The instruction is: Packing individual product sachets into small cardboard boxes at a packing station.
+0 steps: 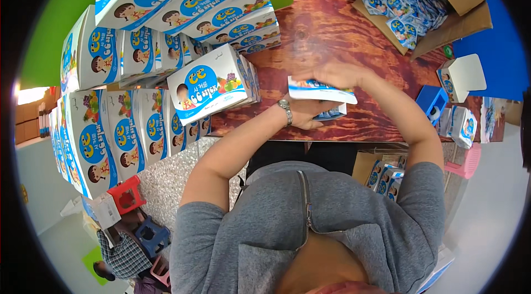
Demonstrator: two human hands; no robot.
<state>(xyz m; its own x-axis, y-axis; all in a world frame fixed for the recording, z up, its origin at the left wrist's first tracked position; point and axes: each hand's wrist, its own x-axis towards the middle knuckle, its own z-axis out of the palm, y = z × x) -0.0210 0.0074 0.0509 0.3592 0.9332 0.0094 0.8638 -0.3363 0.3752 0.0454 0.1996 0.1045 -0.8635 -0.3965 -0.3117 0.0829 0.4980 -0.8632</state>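
The small white box lies between the two hands, its long axis running across the body from left to right, the right end dipping slightly toward the person; a plain white panel faces the chest, and a printed part shows just beneath the right hand. The left hand, with a watch at its wrist, is clamped on the box from the body side, with a printed lower part emerging between its thumb and fingers. The right hand lies across the box's far upper edge, fingers pointing left; whether they close on it I cannot tell. The near edge of the tabletop runs just on the body side of the left hand. Bare wood stretches beyond the right hand and out past its right side as far as a blue holder and an open white box. Room is tighter left of the left hand, where a leaning group of printed boxes stands near the forearm. Well beyond the right hand, to its far right, a carton holds many small packets.
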